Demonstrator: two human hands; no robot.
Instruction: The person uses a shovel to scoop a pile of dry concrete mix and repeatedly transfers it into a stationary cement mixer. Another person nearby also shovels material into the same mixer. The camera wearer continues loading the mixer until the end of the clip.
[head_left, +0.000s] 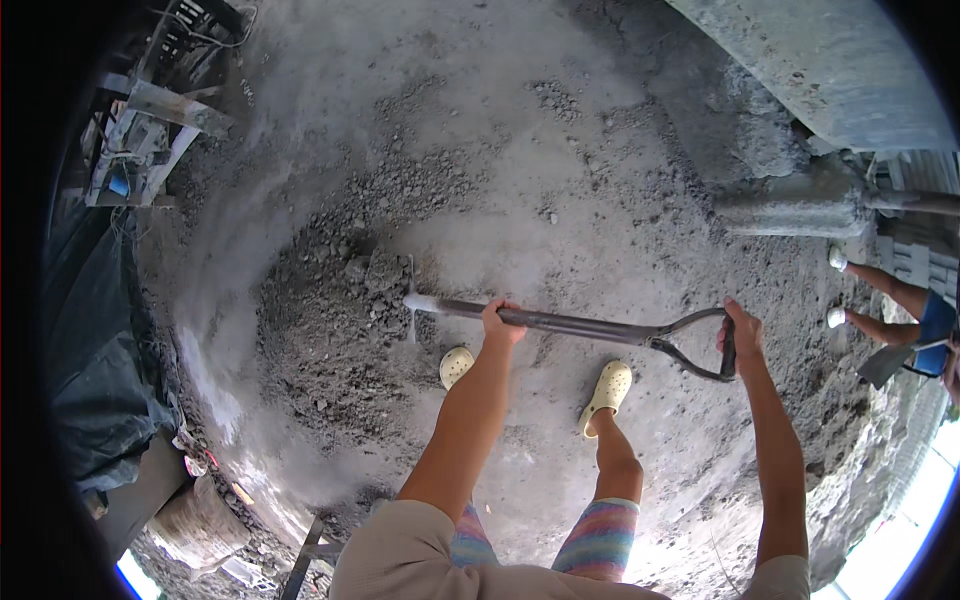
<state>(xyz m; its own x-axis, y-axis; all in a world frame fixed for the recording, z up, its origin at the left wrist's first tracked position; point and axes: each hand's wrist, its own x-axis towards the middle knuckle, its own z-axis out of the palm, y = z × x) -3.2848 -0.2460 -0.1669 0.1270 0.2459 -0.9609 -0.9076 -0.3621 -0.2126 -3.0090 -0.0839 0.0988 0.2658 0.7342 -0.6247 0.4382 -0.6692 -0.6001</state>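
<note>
A shovel [580, 322] lies nearly level across my front, its blade end to the left and its D-shaped handle to the right. My left hand [502, 321] is wrapped round the shaft not far from the blade. At the other end my right hand [742, 335] grips the crossbar of the handle. The blade, seen almost edge-on, meets a heap of loose grey gravel and dirt [345, 290]. How much of it is buried I cannot tell.
Another person [905, 305] with a shovel stands at the far right. A concrete block [795, 212] and a large grey slab [830, 60] are at the upper right. On the left are a metal frame [150, 130] and a dark tarp [100, 340]. My clogs [610, 385] rest on dusty ground.
</note>
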